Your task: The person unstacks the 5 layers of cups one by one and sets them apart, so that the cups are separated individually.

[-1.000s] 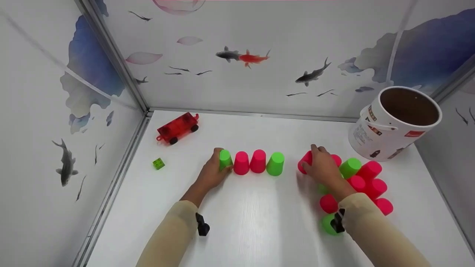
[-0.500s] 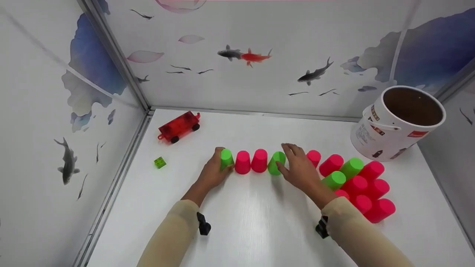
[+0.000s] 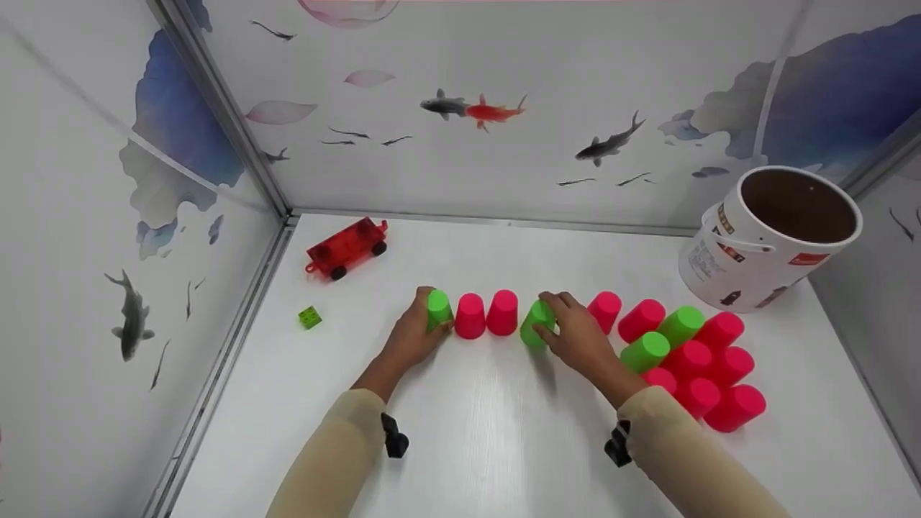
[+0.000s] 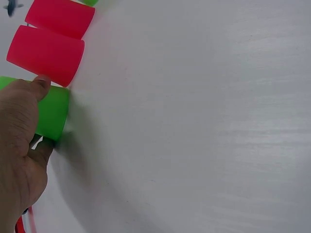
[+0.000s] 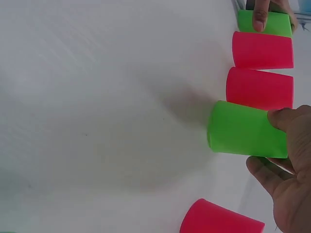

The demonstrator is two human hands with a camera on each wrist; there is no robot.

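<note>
A row of upside-down plastic cups stands across the white table. My left hand (image 3: pixel 412 332) grips the green cup (image 3: pixel 438 309) at the row's left end, thumb on its near side. Beside it come a pink cup (image 3: pixel 470 316) and another pink cup (image 3: pixel 502 314), both untouched. At the right end my right hand (image 3: pixel 579 336) holds a second green cup (image 5: pixel 245 128) between thumb and fingers, slightly tilted in the head view. Just right of that hand stands a separate pink cup (image 3: pixel 604 311), apart from the row.
Several more pink and green cups cluster at the right, including a green cup (image 3: pixel 645 351) close to my right wrist. Behind them stands a white bucket (image 3: pixel 719 266). A red toy wagon (image 3: pixel 347 248) and a small green block (image 3: pixel 309 317) lie at the left.
My right hand has let go of the pink cup at the right, moved left to the row's end, and taken hold of the green cup there. The left hand stays put.
</note>
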